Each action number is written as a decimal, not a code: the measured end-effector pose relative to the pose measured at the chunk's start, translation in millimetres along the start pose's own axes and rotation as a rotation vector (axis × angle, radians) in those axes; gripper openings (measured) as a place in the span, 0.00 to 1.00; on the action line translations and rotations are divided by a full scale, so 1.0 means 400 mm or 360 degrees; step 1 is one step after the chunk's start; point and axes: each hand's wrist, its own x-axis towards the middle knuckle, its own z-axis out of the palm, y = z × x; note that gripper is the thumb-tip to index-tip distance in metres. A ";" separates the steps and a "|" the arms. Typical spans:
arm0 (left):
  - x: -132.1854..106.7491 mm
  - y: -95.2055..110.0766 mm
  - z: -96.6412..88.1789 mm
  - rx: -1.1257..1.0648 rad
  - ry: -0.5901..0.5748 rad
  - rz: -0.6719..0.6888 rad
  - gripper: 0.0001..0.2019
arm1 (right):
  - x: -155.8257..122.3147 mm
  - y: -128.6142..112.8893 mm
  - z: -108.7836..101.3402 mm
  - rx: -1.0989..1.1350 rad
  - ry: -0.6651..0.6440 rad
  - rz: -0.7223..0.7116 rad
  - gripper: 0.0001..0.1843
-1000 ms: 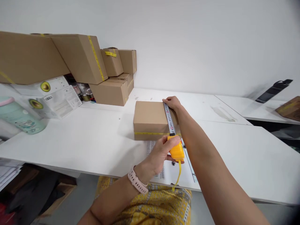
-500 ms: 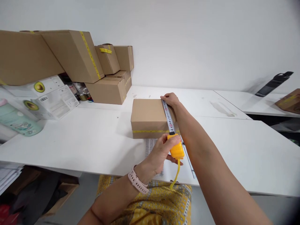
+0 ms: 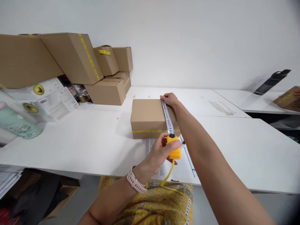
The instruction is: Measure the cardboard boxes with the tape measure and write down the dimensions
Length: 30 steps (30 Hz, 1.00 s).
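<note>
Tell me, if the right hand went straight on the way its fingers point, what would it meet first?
Probably nothing nearby: the right hand, at the far edge of the brown cardboard box, points across bare white table toward the white wall; depth is unclear.

Brown box (image 3: 147,114) — yellow stripe, yellow tape measure (image 3: 174,147), pink watch (image 3: 136,183)

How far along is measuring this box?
Done: the tape blade lies across the top of the cardboard box, its end held at the far edge by the right hand. In hand: the left hand holds the yellow case at the near edge. Left, probably: the box's other sides, which no tape spans.
</note>
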 end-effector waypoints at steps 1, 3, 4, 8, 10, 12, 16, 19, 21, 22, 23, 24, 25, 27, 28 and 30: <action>-0.007 0.014 -0.005 0.0015 -0.0036 0.0051 0.27 | 0.006 0.003 -0.007 0.0062 -0.0017 0.0008 0.17; -0.030 0.047 -0.024 0.0080 -0.0100 0.0187 0.26 | 0.015 0.010 -0.030 0.0173 -0.0013 0.0028 0.19; -0.044 0.064 -0.039 0.0132 -0.0114 0.0262 0.26 | 0.015 0.016 -0.044 0.0211 0.0039 0.0026 0.19; -0.111 0.100 -0.126 0.0405 -0.0034 0.0519 0.28 | -0.040 0.072 -0.111 0.0320 0.0437 -0.0026 0.15; -0.143 0.095 -0.176 0.0557 0.0081 0.0610 0.29 | -0.102 0.119 -0.138 0.0371 0.0582 0.0010 0.14; -0.172 0.082 -0.223 0.0715 0.0293 0.0706 0.32 | -0.173 0.170 -0.154 0.0390 0.0639 0.0046 0.15; -0.217 0.065 -0.303 0.0781 0.0734 0.0877 0.36 | -0.288 0.252 -0.155 0.0397 0.0649 0.0074 0.21; -0.234 0.074 -0.357 0.0680 0.0957 0.0976 0.32 | -0.333 0.278 -0.139 0.0355 0.0622 0.0089 0.24; -0.234 0.080 -0.386 0.0549 0.1040 0.0906 0.28 | -0.349 0.278 -0.124 0.0334 0.0564 0.0077 0.25; -0.230 0.081 -0.397 0.0475 0.1052 0.0843 0.26 | -0.355 0.275 -0.115 0.0332 0.0532 0.0074 0.26; -0.224 0.079 -0.406 0.0406 0.1042 0.0783 0.26 | -0.360 0.270 -0.106 0.0333 0.0499 0.0077 0.26; -0.217 0.075 -0.411 0.0346 0.1006 0.0729 0.25 | -0.365 0.265 -0.097 0.0336 0.0465 0.0085 0.26; -0.207 0.068 -0.414 0.0303 0.0945 0.0679 0.25 | -0.370 0.260 -0.089 0.0336 0.0428 0.0098 0.27; -0.183 0.052 -0.412 0.0242 0.0805 0.0577 0.25 | -0.377 0.252 -0.074 0.0332 0.0361 0.0130 0.28; -0.169 0.045 -0.409 0.0200 0.0742 0.0516 0.25 | -0.380 0.250 -0.068 0.0331 0.0333 0.0142 0.29; -0.137 0.035 -0.399 0.0112 0.0664 0.0415 0.26 | -0.385 0.250 -0.061 0.0330 0.0295 0.0168 0.29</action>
